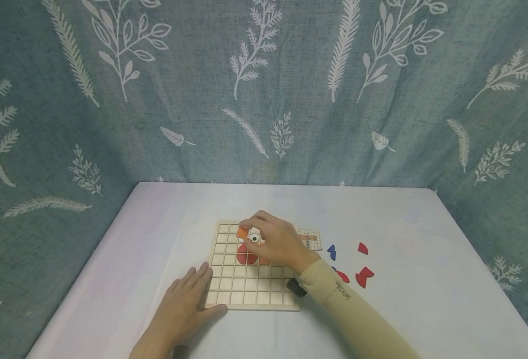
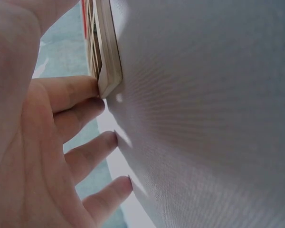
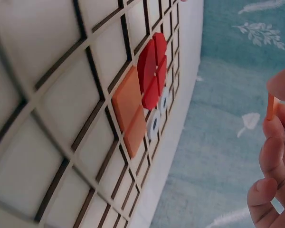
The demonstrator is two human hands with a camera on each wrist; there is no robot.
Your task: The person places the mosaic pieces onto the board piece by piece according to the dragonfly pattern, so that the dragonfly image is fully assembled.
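Observation:
My right hand (image 1: 278, 243) is over the upper part of a wooden grid board (image 1: 246, 300) and pinches a small orange square tile (image 1: 242, 232) between thumb and fingers. In the right wrist view that tile (image 3: 270, 107) shows edge-on, apart from the board. Set in the grid are red quarter-round pieces (image 3: 148, 69) forming a disc, two orange tiles (image 3: 128, 100) and two white eye tiles (image 3: 155, 124). My left hand (image 1: 179, 302) rests at the board's lower left corner, fingers extended, with fingertips touching its edge and the table.
A small printed pattern card (image 1: 309, 244) lies against the board's right side, partly hidden by my right hand. Further right, loose blue pieces (image 1: 332, 252) and several red quarter-round pieces (image 1: 363, 248) are scattered on the white table (image 1: 425, 299). A leaf-patterned curtain (image 1: 308, 144) stands behind.

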